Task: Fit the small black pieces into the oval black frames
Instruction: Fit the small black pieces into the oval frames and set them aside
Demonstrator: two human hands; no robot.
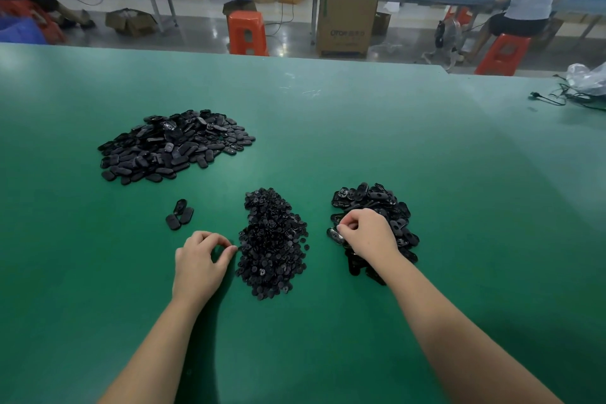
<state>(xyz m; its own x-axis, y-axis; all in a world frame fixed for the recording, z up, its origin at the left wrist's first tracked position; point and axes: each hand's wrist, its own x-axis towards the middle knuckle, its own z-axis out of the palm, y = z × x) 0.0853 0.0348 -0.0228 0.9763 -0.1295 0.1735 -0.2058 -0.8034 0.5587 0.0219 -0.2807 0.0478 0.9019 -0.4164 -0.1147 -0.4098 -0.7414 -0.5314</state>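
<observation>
- Far left on your green table (360,141) sits the big heap of oval black pieces (173,146), matte and rounded like flat pebbles, a few showing cut-outs in their faces.
- Nearer you, three loose ovals (179,215) lie just beside one another, apart from every pile.
- Your left hand (200,264) rests on the mat with fingers curled and the thumb meeting the fingertips, right at the left edge of the middle pile; whether it pinches a piece, I cannot tell.
- Dead centre is the mound of small black pieces (272,243), tiny round discs, glossy, heaped in a long strip running away from you.
- Your right hand (364,236) lies on top of the oval black frames (377,203), fingers curled down, pinching one shiny frame (334,235) at the pile's left edge.
- That right-hand pile looks glossier, and several frames show open slots in their middles.
- Far right, a plastic bag (587,79) and cables sit at the table's corner.
</observation>
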